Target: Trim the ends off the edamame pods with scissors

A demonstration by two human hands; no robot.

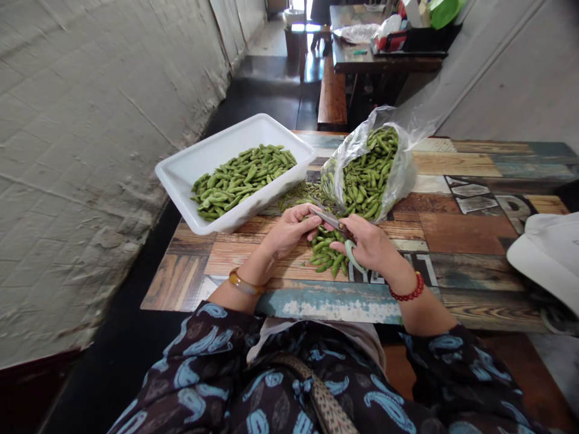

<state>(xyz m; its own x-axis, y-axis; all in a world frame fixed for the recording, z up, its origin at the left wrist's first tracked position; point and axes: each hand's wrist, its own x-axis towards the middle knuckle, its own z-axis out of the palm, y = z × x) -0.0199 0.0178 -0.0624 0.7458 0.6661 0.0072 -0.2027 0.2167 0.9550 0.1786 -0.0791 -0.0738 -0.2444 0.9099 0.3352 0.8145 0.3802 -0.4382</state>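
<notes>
Head view: the R hand (370, 242) is closed round the scissors (355, 257), fingers wrapped at the pale green handle, blades angled across to the L hand (293, 230). L fingertips are bunched together right by the blade tips; can't tell if a pod's pinched btwn them, as the fingers hide it. Whether the blades are apart or together is too small to tell.

Pods (326, 256): a loose pile on the table (253, 256), just below & btwn the hands, near the scissors handle. More sit in the tub (201, 157), beyond the L hand, & in the bag (406, 181), beyond the R. Trimmings (302, 194) lie btwn tub & bag.

Handling, as a guess: pods are light, firm w/ a bit of give, maybe slightly slick, bruising only if squeezed hard. Best hold is a thumb-&-finger pinch mid-pod, ends left free, fingertips well clear of the edges. Scissors prob. stiff & lightish; hold by the loops, never the blades. Bag's thin & floppy, so poor to grip.
</notes>
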